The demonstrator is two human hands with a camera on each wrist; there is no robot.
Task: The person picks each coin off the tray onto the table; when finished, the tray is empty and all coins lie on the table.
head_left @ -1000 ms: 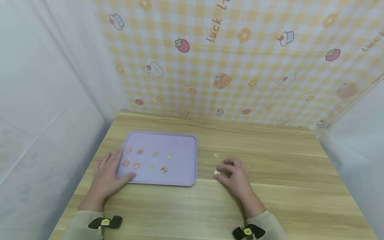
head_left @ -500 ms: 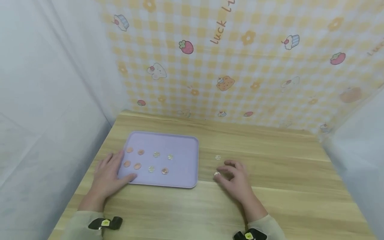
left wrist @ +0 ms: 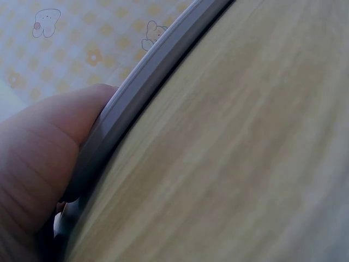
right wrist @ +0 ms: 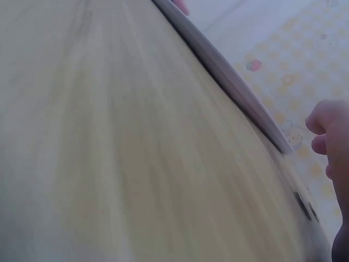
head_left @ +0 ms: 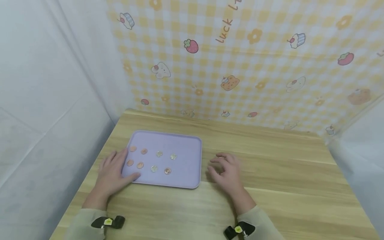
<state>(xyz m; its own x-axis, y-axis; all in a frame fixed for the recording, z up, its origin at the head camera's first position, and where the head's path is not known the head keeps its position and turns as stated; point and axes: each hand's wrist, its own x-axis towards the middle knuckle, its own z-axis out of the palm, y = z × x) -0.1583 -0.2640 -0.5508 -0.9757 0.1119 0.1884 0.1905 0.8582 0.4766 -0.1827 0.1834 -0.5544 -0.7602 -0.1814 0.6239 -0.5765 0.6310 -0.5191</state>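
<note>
A shallow lilac tray (head_left: 186, 166) lies on the wooden table, with several small round coins on it. Copper-coloured coins (head_left: 140, 165) sit at its left, and paler gold ones (head_left: 173, 156) nearer the middle. My left hand (head_left: 112, 175) rests at the tray's left edge, fingers along the side and thumb over the front rim. Right of the tray hovers my right hand (head_left: 226, 171), fingers loosely bent, thumb and index tips apart, nothing visible between them. It covers the spot of the loose coins. Two dark slivers (right wrist: 302, 205) show on the table in the right wrist view.
The wooden table (head_left: 285, 173) extends to the right and in front. A yellow checked cloth (head_left: 240, 60) hangs behind it, and white sheets (head_left: 54, 116) stand at both sides. Each sleeve bears a black wrist camera (head_left: 108, 222).
My right hand has moved left toward the tray, over the two loose coins seen before. My left hand keeps its place on the tray. The head view has shifted slightly.
</note>
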